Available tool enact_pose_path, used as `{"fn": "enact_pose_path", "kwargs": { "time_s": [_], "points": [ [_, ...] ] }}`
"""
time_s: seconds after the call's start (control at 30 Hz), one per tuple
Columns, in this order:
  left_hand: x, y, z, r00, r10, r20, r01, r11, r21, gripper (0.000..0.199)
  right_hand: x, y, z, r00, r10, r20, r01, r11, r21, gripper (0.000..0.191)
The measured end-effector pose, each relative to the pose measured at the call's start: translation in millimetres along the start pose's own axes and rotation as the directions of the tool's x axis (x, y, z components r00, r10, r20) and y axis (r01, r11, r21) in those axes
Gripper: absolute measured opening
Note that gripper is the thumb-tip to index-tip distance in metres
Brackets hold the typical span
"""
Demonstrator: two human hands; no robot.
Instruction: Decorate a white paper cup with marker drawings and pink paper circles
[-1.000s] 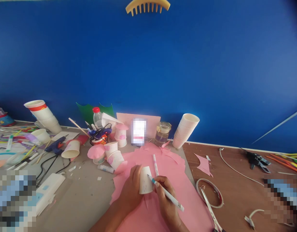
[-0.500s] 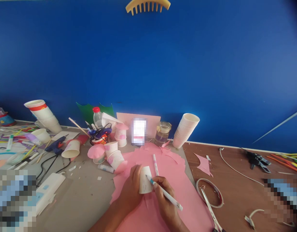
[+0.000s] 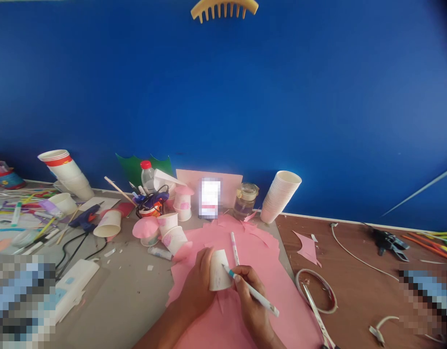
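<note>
My left hand is closed around the left side of a white paper cup, which is upside down with its wide rim toward me. A few faint marks show on the cup's wall. In my right hand is a white marker with a blue grip, its tip at the cup's upper right side. Both hands are over a large sheet of pink paper. A second marker, white and pink, lies on the paper just beyond the cup.
Scissors and a tape roll lie at the right. Behind stand a stack of paper cups, a glass jar and a lit phone screen. Pink-topped cups and a glue gun are at the left.
The marker in my right hand has moved slightly to the right along the cup. My left hand and the cup stay nearly where they were.
</note>
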State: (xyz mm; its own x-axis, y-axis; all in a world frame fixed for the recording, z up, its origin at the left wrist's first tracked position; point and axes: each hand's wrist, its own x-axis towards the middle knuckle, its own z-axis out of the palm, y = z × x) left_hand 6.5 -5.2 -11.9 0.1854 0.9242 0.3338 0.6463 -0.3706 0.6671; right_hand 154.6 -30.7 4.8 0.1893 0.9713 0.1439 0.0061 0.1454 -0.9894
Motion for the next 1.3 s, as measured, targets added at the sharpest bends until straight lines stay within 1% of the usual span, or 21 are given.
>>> {"fn": "enact_pose_path", "kwargs": {
  "time_s": [0.17, 0.37, 0.67, 0.87, 1.0, 1.13, 1.3],
  "points": [
    [-0.7, -4.0, 2.1, 1.0, 0.027, -0.001, -0.027, 1.0, 0.015, 0.055, -0.4, -1.3, -0.8, 1.0, 0.022, 0.019, -0.022, 1.0, 0.007, 0.014],
    [-0.4, -7.0, 3.5, 0.999, 0.032, -0.007, -0.032, 0.999, 0.03, 0.057, 1.2, -1.8, -2.4, 0.999, 0.044, 0.021, -0.045, 0.999, 0.019, 0.015],
    [1.1, -4.7, 0.3, 0.997, -0.056, 0.049, 0.056, 0.998, -0.01, 0.056, 5.1, -1.5, -4.5, 0.988, 0.152, -0.007, -0.151, 0.985, 0.085, 0.015],
    [0.2, -9.2, 2.1, 0.999, -0.049, 0.024, 0.05, 0.998, -0.027, 0.057, 7.5, -4.3, -4.0, 0.984, 0.176, -0.01, -0.174, 0.977, 0.122, 0.014],
    [1.3, -6.3, -0.6, 0.999, -0.045, 0.013, 0.045, 0.997, -0.057, 0.056, 9.4, -8.3, -3.3, 0.98, 0.198, -0.021, -0.194, 0.972, 0.137, 0.014],
    [2.9, -0.8, -4.9, 0.998, -0.056, 0.029, 0.058, 0.995, -0.083, 0.057, 10.9, -11.2, -2.2, 0.973, 0.23, -0.019, -0.222, 0.954, 0.203, 0.014],
    [3.4, 1.5, -6.2, 0.997, -0.075, 0.037, 0.078, 0.994, -0.082, 0.056, 11.7, -8.5, -1.6, 0.966, 0.257, -0.031, -0.241, 0.936, 0.256, 0.014]
  ]
}}
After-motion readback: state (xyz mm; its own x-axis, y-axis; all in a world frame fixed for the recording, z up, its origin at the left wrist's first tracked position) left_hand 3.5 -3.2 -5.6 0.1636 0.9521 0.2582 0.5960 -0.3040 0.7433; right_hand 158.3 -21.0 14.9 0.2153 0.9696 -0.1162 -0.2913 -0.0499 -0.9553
